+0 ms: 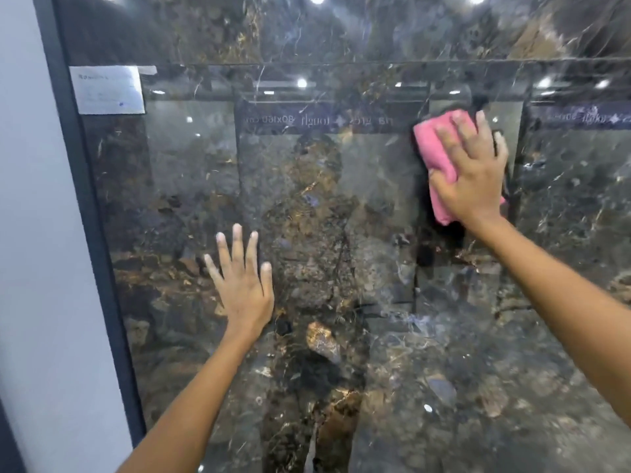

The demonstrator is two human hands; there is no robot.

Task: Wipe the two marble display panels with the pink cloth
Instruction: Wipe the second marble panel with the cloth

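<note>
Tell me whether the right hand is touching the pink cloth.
Touching. The head view shows the right hand laid flat over the pink cloth, its spread fingers pressing the cloth against the marble panel.

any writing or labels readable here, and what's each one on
"tough 80x160 cm", mirrored: on a banner reflected in the glossy marble panel; the letters beside it are unclear.
Second reflected banner, at the right edge: mirrored and too blurred to read.
White label stuck at the panel's upper left: printed lines too small and faint to read.
Pink cloth: no text visible.
</note>
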